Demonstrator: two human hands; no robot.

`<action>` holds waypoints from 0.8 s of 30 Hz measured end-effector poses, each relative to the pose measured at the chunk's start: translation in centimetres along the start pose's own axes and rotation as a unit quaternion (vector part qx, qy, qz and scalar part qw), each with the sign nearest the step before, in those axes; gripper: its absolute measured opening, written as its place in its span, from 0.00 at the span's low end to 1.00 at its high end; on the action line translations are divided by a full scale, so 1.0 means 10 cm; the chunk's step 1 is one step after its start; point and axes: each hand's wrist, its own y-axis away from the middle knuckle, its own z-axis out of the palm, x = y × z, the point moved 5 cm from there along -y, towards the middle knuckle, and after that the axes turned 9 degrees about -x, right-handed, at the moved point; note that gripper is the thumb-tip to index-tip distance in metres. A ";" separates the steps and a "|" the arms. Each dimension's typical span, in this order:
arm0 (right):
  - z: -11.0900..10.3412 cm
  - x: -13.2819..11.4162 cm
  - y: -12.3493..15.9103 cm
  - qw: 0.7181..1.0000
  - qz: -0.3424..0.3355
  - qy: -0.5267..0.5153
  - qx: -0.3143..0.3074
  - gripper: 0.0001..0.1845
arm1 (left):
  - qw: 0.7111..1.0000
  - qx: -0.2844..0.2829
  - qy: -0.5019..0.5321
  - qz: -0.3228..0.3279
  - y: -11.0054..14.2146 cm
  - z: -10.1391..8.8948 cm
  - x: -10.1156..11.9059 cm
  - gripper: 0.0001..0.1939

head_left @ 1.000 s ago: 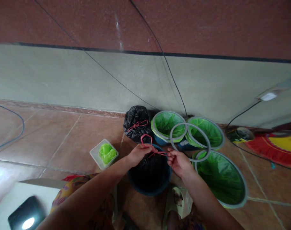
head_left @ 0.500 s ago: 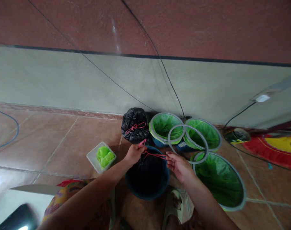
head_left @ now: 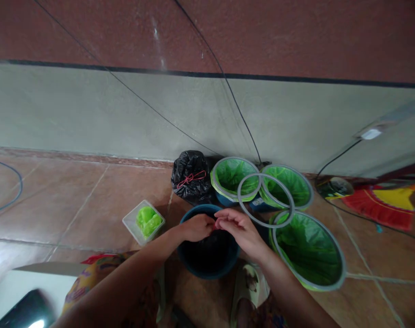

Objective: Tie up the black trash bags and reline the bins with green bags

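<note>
My left hand (head_left: 195, 228) and my right hand (head_left: 236, 230) meet above a blue bucket (head_left: 197, 209), fingertips nearly touching. Both are closed around a red string (head_left: 216, 223), and only a small bit of it shows between the fingers. Beneath them, a black plastic bag (head_left: 209, 255) lines the bucket and hides its inside. A tied black bag (head_left: 190, 175) stands just beyond, with red string (head_left: 191, 179) around its top.
Green-lined bins (head_left: 306, 250) stand to the right, with a loose grey ring (head_left: 265, 200) lying across two. A plastic box of green bags (head_left: 144, 223) sits left on the tiled floor. A sandalled foot (head_left: 248, 291) is below, and cables run along the wall.
My hands have come together over the bucket. The red loop and stretched strand seen earlier are now almost entirely hidden inside my fingers.
</note>
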 end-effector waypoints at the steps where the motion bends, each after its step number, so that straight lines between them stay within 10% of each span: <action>1: 0.01 0.00 -0.01 1.000 0.001 -0.010 -0.004 0.11 | 0.999 -0.026 -0.013 0.019 0.02 0.04 0.04 0.12; 9: -0.07 0.16 -0.11 0.999 0.021 -0.002 0.027 0.20 | 0.997 -0.069 0.021 0.006 0.00 0.14 -0.04 0.17; 17: -0.03 0.46 -0.09 0.954 0.060 0.295 0.005 0.09 | 0.979 -0.013 0.194 -0.061 -0.05 0.12 -0.22 0.18; 24: -0.08 0.33 -0.09 0.908 0.067 0.413 0.014 0.18 | 0.938 0.049 0.332 -0.091 0.00 0.02 -0.25 0.18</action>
